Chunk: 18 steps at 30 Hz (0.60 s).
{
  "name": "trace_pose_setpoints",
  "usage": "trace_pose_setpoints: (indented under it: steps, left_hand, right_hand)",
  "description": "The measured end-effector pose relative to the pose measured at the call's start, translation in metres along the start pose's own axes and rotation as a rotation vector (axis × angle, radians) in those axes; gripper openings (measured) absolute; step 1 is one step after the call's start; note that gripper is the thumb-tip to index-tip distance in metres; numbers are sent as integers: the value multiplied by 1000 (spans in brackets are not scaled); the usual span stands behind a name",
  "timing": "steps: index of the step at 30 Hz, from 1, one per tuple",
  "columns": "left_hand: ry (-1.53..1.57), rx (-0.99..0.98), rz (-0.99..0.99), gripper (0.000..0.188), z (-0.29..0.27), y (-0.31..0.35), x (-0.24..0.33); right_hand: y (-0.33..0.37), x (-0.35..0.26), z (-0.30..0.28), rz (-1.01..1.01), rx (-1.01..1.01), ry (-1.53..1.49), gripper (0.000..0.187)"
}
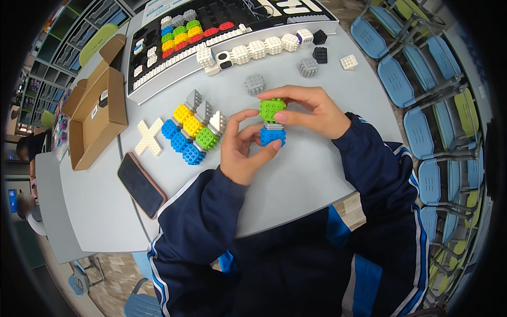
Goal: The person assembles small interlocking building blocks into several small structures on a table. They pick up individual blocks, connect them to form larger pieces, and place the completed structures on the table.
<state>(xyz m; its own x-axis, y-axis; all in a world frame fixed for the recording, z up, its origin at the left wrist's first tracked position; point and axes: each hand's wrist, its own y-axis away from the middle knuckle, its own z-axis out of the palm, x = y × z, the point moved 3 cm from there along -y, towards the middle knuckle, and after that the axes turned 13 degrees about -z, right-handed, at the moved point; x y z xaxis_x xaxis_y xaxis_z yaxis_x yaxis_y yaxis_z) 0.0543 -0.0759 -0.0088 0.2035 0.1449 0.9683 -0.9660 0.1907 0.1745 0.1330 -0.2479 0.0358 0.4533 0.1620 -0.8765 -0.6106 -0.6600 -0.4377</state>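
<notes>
Block stack (273, 127): over the counter (306, 174), inside its near edge; apparently joined.
Green block (269, 111): grasped by right hand (315, 110).
Blue block (270, 135): grasped by left hand (238, 150).
Grey cube (254, 84): loose, farther from that edge.
Grey connector (274, 127): between; full seating unclear.

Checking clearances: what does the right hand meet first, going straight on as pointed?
The green block, already held by the right hand. Just past it, the left hand looks next, though depth is unclear from this view.
</notes>
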Motion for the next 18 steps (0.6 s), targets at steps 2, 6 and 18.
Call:
trace_pose_setpoints:
  steps: [2,6,18]
  left_hand:
    - [22,5,-23,66,0,2,2]
    - [212,1,-63,65,3,1,6]
    - [196,11,-55,64,2,3,6]
  right_hand:
    - [-1,1,4,-26,9,-29,39]
    - [0,1,1,-57,39,-103,38]
    - [2,6,6,-31,63,3,40]
